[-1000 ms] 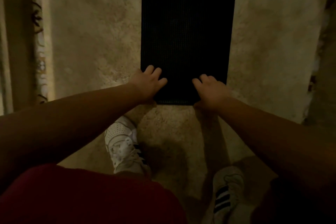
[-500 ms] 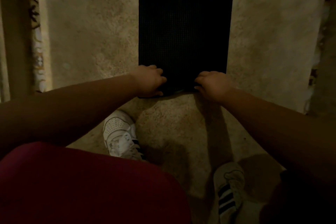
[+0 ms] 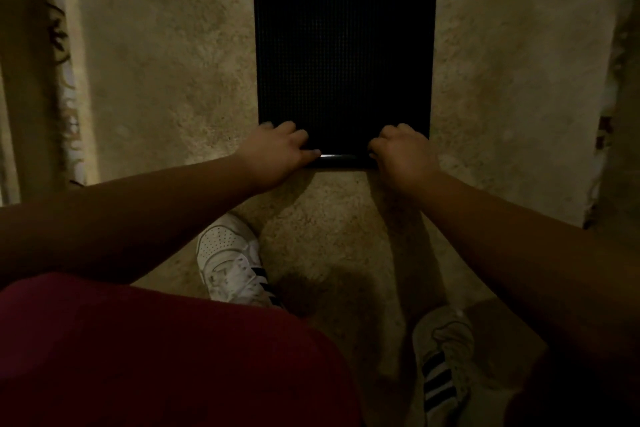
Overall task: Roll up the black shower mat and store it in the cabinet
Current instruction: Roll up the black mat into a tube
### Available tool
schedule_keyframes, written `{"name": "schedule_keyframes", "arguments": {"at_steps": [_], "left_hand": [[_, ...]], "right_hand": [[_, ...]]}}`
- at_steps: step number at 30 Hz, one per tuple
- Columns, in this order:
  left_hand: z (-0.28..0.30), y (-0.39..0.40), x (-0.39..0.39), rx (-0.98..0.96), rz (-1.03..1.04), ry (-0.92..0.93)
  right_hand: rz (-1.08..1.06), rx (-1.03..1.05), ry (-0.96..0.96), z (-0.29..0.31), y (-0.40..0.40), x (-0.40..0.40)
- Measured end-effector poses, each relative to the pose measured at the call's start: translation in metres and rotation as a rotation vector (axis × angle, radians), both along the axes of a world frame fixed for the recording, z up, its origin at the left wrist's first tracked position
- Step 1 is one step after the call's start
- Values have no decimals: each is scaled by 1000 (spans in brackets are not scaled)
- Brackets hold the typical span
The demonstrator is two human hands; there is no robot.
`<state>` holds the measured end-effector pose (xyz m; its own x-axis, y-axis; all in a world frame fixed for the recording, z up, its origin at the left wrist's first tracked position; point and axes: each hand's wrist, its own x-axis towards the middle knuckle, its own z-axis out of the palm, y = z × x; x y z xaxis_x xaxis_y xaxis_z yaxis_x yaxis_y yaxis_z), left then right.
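The black shower mat [image 3: 344, 45] lies flat on a beige floor and runs away from me out of the top of the view. Its near end is curled over into a small roll [image 3: 341, 160]. My left hand [image 3: 277, 152] grips the left part of that roll, fingers curled over it. My right hand [image 3: 403, 154] grips the right part in the same way. The cabinet is not in view.
My two white shoes [image 3: 230, 262] [image 3: 441, 360] stand on the beige floor [image 3: 166, 80] just behind the roll. A patterned strip [image 3: 64, 80] runs along the left edge and a darker border [image 3: 616, 80] along the right.
Both hands went from lying on the mat's flat near end to curling it over. The rolled edge has moved away from me, uncovering more floor in front of my shoes.
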<state>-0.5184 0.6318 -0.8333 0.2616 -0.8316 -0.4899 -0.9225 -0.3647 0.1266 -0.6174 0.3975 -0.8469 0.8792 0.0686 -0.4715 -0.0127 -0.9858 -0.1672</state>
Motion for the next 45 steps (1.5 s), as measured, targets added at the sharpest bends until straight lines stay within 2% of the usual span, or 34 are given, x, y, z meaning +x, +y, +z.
{"name": "schedule_keyframes", "arguments": {"at_steps": [3, 9, 18, 22, 27, 30, 35, 40, 45], "left_hand": [[2, -7, -6, 61, -9, -60], [1, -19, -28, 118, 168, 34], [-12, -7, -36, 77, 208, 2], [-11, -11, -24, 23, 246, 67], [-6, -18, -7, 33, 295, 147], [-3, -15, -2, 0, 276, 144], [-4, -16, 10, 3, 277, 171], [-4, -17, 19, -11, 299, 226], [-6, -16, 25, -48, 308, 311]], "right_hand": [[-61, 50, 15, -2, 4, 1], [-48, 81, -25, -1, 6, -15], [63, 63, 19, -2, 0, -9], [51, 45, 17, -1, -4, -5], [85, 63, 136, -3, -16, 17], [37, 143, 196, -3, -22, 27], [-90, 252, 161, -2, -25, 25], [-50, 150, -16, -3, -19, 8], [-163, 218, 53, -2, -22, 16]]}}
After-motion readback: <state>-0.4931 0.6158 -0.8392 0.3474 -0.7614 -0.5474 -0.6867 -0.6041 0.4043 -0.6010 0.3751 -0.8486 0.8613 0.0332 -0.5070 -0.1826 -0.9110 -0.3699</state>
